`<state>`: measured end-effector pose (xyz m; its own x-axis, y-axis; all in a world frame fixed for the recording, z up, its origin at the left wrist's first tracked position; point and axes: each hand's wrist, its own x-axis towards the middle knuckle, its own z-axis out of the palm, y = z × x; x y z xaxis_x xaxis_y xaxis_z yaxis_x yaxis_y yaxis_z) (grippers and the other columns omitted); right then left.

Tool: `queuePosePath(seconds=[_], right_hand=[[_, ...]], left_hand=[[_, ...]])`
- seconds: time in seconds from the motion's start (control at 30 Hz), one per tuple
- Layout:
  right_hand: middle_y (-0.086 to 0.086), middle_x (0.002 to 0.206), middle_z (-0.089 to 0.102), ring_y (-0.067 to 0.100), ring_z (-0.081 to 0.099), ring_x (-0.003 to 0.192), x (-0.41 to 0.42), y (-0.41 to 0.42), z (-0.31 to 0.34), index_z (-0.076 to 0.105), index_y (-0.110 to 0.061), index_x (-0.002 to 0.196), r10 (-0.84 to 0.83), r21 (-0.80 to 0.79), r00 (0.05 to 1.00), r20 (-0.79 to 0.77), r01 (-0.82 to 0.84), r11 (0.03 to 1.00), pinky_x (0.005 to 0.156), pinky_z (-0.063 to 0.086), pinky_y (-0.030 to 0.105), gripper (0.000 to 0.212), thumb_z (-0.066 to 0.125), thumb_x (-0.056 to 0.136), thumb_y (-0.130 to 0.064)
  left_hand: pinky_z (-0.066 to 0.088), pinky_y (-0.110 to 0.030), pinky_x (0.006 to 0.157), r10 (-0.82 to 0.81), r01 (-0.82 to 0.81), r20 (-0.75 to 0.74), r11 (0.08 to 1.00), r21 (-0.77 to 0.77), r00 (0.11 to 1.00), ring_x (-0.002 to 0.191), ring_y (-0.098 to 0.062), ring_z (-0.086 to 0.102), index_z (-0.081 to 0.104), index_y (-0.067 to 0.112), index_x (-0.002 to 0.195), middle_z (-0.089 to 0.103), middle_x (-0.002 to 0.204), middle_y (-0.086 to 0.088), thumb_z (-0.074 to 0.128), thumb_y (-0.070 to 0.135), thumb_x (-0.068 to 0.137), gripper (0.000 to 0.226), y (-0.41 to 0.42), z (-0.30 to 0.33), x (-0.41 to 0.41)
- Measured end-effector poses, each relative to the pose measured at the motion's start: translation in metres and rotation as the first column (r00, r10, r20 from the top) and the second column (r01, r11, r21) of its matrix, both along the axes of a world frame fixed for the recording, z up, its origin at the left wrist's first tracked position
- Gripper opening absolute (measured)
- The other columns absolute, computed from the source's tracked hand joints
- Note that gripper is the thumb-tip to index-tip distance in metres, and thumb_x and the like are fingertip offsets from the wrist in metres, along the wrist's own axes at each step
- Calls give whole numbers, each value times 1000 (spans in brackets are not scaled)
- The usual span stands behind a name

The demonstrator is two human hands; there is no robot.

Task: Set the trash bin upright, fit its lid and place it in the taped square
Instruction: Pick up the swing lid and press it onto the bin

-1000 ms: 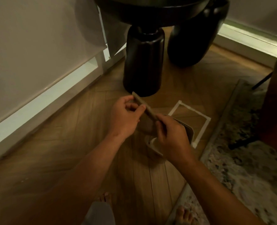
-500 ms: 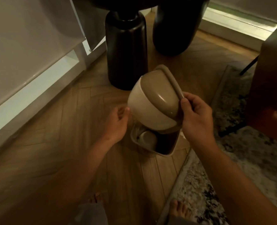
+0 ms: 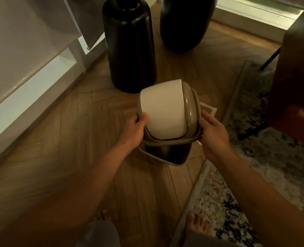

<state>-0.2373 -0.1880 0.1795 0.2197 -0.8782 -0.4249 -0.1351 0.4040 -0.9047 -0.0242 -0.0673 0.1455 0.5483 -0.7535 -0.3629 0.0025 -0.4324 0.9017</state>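
The small brown trash bin (image 3: pixel 167 157) stands upright on the wooden floor, its open rim showing below the lid. The lid (image 3: pixel 165 111), a taupe frame with a cream swing flap, hangs tilted just over the bin's mouth. My left hand (image 3: pixel 135 130) grips the lid's left edge, thumb on the flap. On the right rim of the lid sits my right hand (image 3: pixel 212 134). A corner of the white taped square (image 3: pixel 210 110) peeks out behind the lid; most of it is hidden.
Two tall black table legs (image 3: pixel 129 45) stand just behind the bin. A patterned rug (image 3: pixel 254 139) lies along the right, with a brown chair (image 3: pixel 295 82) on it. White baseboard and wall (image 3: pixel 22 68) run along the left. My bare feet (image 3: pixel 195 227) are near the bottom.
The lid has turned flap-side up and come down over the bin's mouth. My left hand, off the lid half a second ago, now holds its left edge. The camera has tilted closer.
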Motion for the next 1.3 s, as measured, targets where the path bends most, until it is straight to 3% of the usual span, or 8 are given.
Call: queuePosePath(seconds=[0.13, 0.2, 0.37, 0.47, 0.67, 0.87, 1.03, 1.3], right_hand=[[-43, 113, 67, -20, 60, 109, -11, 1, -19, 63, -62, 128, 243, -47, 959, -147, -252, 967, 88, 49, 12, 44, 51, 93, -38], [-55, 103, 60, -25, 56, 107, -14, 1, -33, 54, -54, 143, 320, -22, 928, -189, -330, 944, 86, 40, 10, 55, 54, 88, -50], [-32, 139, 59, -9, 55, 126, -21, -3, -52, 33, -35, 162, 408, 25, 897, -171, -410, 912, 111, 41, 27, 84, 68, 87, -45], [-48, 116, 60, -25, 56, 108, -26, -4, -59, 38, -38, 159, 423, 24, 878, -222, -429, 903, 101, 45, 19, 68, 65, 96, -44], [-7, 146, 61, 15, 58, 133, -26, -4, -66, 45, -30, 157, 439, -9, 873, -211, -451, 892, 116, 45, 45, 52, 57, 106, -32], [-9, 143, 62, 10, 62, 126, -33, 4, -72, 47, -44, 149, 429, -24, 877, -216, -444, 896, 96, 55, 23, 51, 63, 104, -26], [6, 148, 57, 25, 60, 129, -37, 10, -77, 49, -16, 151, 417, 19, 882, -220, -423, 906, 107, 52, 48, 55, 69, 100, -23], [6, 140, 62, 30, 62, 127, -41, 20, -73, 60, -11, 140, 420, -13, 869, -261, -439, 899, 91, 55, 32, 49, 77, 95, -21]], left_hand=[[48, -23, 93, -82, 81, 59, 997, 18, 995, 115, -1, 56, 45, 32, 151, 56, 133, 18, 47, 53, 103, 53, -1, -4, -1], [46, -32, 106, -111, 110, 74, 994, 20, 991, 129, -10, 49, 42, 31, 153, 53, 145, 9, 48, 48, 104, 52, -1, -6, -2], [34, -1, 77, -176, 166, 122, 982, 85, 977, 122, 0, 40, 35, 33, 157, 51, 148, 9, 51, 45, 104, 57, 1, -18, -4], [34, -4, 82, -203, 185, 146, 974, 130, 968, 126, -1, 41, 35, 31, 158, 49, 152, 7, 53, 47, 102, 60, 1, -27, -4], [31, -21, 106, -203, 178, 159, 971, 157, 966, 142, -13, 42, 35, 23, 159, 45, 158, 2, 58, 38, 102, 63, 0, -37, -6], [30, -21, 105, -277, 239, 185, 950, 202, 943, 145, -19, 41, 33, 20, 160, 45, 158, -1, 51, 35, 106, 59, 1, -32, 0], [36, -39, 116, -348, 305, 138, 916, 260, 927, 143, -25, 44, 28, 26, 161, 40, 162, -1, 47, 39, 107, 59, 4, -24, 8], [54, -22, 70, -367, 346, 40, 904, 252, 929, 115, -16, 53, 26, 32, 161, 40, 159, -1, 46, 31, 107, 57, 10, -25, 15]])
